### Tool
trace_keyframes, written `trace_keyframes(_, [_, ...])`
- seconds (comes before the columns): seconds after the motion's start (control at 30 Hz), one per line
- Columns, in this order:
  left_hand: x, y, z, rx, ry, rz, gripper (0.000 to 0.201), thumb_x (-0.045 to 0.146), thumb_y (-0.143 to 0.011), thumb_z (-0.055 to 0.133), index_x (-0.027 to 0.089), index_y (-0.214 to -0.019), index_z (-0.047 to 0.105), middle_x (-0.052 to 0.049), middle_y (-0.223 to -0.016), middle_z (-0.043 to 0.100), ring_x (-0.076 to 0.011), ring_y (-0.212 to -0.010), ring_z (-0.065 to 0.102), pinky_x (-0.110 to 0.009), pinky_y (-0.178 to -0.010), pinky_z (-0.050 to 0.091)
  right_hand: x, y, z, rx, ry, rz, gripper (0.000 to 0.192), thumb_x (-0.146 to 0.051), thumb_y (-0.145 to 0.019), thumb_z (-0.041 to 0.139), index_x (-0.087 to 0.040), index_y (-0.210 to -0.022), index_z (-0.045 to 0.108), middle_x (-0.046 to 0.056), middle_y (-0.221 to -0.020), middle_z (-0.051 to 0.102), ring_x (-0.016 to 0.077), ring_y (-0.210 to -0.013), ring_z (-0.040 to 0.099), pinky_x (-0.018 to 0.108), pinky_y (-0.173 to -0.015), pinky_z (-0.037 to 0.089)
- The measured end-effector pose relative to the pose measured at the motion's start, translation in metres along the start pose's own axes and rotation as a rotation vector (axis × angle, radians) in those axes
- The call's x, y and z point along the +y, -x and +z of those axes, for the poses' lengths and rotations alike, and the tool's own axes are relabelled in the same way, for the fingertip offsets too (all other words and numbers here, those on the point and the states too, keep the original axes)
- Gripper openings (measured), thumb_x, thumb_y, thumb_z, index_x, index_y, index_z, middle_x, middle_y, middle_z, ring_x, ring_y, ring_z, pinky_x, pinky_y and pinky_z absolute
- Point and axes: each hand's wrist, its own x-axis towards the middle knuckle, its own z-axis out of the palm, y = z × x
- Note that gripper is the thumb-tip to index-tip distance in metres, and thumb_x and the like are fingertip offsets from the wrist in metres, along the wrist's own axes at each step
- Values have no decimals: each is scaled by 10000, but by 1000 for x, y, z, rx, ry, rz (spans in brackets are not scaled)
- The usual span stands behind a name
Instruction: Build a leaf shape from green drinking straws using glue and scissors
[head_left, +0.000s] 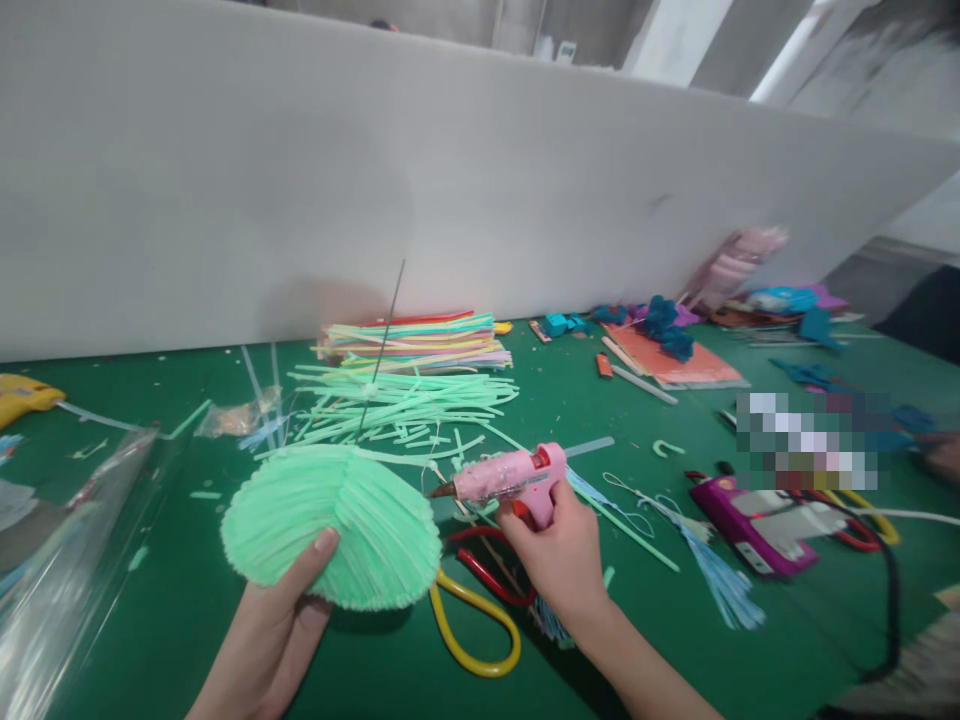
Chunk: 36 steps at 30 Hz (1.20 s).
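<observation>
The person's left hand (281, 610) has its grip closed on the near edge of a pale green fan-shaped disc (334, 525) made of thin strips laid side by side, thumb pressed on top and the other fingers hidden beneath, so the disc is lifted a little above the green worktop (187, 600). A thin dark wire (382, 345) rises from behind the disc and leans toward the white partition (300, 180) at the back. The right hand (562, 555) is wrapped tight round the handle of a pink glue gun (510, 475), whose brown nozzle points left and sits just beside the disc's right edge; whether it touches I cannot tell. Under that hand lie scissors with yellow and red handles (472, 620), flat on the worktop. Behind the disc is a loose scatter of pale green strips (405, 400), and behind that a neat stack of strips in mixed colours (416, 340) against the partition. At the left, a clear plastic bag (67, 560) slants across the corner, its contents too blurred to make out, and a smaller clear packet (236, 418) lies near the green strips. A yellow tool (22, 395) rests at the far left edge. To the right a purple glue gun (750, 515) lies on its side with a black cord (892, 600) trailing from it, a light blue tassel (720, 580) just beside it. Farther back, an orange sheet (675, 365) carries dark blue foam pieces (667, 325).
</observation>
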Motion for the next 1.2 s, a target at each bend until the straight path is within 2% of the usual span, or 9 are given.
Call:
trace_keyframes(0.43, [1,2,2,17,-18,-17,615,113,-804,686,353,-1345,522,-29,-1218,688,-262,-1128,646,-346,-896,568,-1,0,1,-15,-4,38,177,-305,-700,644,-201,-814,555,-66,-535,517,129,-451,394,250,-472,347])
trace_keyframes(0.6, [1,3,1,3,-3,-30,632,182,-799,716,369,-1362,498,-18,-1230,686,-253,-1124,649,-340,-916,558,1,-10,-3,-101,68,24,206,-390,-767,616,-208,-787,523,-77,-514,465,126,-446,385,242,-460,307])
trace_keyframes(0.7, [1,3,2,23,-2,-20,665,188,-786,729,356,-1380,483,-25,-1240,683,-255,-1099,662,-344,-922,557,16,-25,-7,-102,182,-50,267,-454,-805,590,-199,-750,539,-31,-597,515,142,-519,443,255,-523,338])
trace_keyframes(0.8, [2,3,1,39,-14,-16,710,186,-764,746,339,-1398,465,-47,-1252,674,-269,-1073,674,-365,-913,565,35,-39,-13,-48,394,-134,290,-448,-837,569,-169,-770,611,60,-723,571,210,-686,509,313,-640,386])
trace_keyframes(0.9, [3,5,1,64,-42,-18,734,177,-756,751,358,-1401,451,-43,-1270,663,-269,-1079,671,-372,-904,571,38,-41,-19,77,520,-156,341,-479,-834,589,-146,-845,663,148,-897,594,282,-835,520,385,-704,407])
trace_keyframes(0.97, [5,7,3,85,-75,-13,771,165,-731,773,359,-1403,447,-40,-1270,662,-268,-1093,663,-366,-909,567,25,-36,-22,163,354,-213,303,-445,-871,568,-162,-905,671,133,-948,596,275,-892,527,401,-763,421])
trace_keyframes(1.03, [7,11,6,109,-114,-2,806,137,-692,797,337,-1396,460,-41,-1244,677,-273,-1104,657,-367,-931,555,4,-27,-22,165,45,-241,237,-388,-894,566,-185,-808,656,79,-873,605,233,-883,546,371,-801,431])
trace_keyframes(1.1, [8,15,10,126,-144,28,802,112,-661,810,323,-1369,496,-30,-1211,696,-275,-1120,649,-373,-965,533,-17,-19,-19,-30,-284,-178,255,-383,-891,583,-193,-725,625,46,-808,605,185,-769,549,307,-694,448])
trace_keyframes(1.2, [7,20,13,122,-167,74,731,127,-631,829,337,-1283,573,10,-1178,716,-276,-1172,617,-386,-1024,489,-38,-9,-15,-311,-584,-28,228,-411,-873,612,-197,-848,687,47,-874,642,162,-745,562,275,-641,455])
